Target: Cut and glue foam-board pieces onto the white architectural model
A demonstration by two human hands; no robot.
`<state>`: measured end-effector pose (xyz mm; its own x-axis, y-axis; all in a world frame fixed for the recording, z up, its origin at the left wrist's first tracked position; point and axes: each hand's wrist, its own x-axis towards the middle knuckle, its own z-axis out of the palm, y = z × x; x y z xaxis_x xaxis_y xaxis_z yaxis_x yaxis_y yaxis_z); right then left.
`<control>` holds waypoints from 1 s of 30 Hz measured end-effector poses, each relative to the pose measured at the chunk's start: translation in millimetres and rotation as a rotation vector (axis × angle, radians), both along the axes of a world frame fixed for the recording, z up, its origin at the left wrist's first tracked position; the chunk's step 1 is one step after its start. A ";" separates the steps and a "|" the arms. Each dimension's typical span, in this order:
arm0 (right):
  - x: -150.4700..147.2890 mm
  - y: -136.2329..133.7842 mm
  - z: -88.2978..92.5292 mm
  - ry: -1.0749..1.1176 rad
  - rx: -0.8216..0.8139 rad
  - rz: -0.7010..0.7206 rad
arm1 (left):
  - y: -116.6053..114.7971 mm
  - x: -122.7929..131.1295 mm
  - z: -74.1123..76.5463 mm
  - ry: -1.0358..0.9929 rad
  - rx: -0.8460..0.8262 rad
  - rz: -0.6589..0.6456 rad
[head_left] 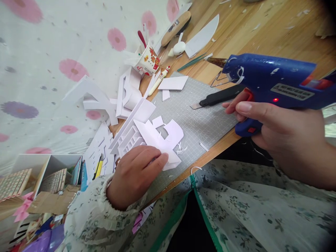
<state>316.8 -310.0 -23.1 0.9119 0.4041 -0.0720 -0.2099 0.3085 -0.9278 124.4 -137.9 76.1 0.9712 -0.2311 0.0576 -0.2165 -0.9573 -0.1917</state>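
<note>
My right hand point(286, 133) is closed round the grip of a blue hot glue gun point(270, 82), held above the table with its nozzle pointing left and a red light lit on its side. My left hand point(138, 173) rests with fingers curled on a white cut-out foam board piece point(162, 138) lying on the grey cutting mat point(202, 119). A white ribbed model part point(130, 138) lies just beyond that hand.
A black utility knife point(217, 97) lies on the mat under the gun. White board offcuts point(173, 83), a figure-topped pen point(159, 79), a paper cup point(147, 61) with tools, a wooden-handled tool point(175, 28) and green tweezers point(191, 63) crowd the wooden table. Boxes stand at lower left.
</note>
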 end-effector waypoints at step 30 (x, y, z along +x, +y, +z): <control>0.7 2.3 -7.0 -0.026 0.062 -0.022 | -7.6 1.2 -0.7 -0.002 -0.007 0.003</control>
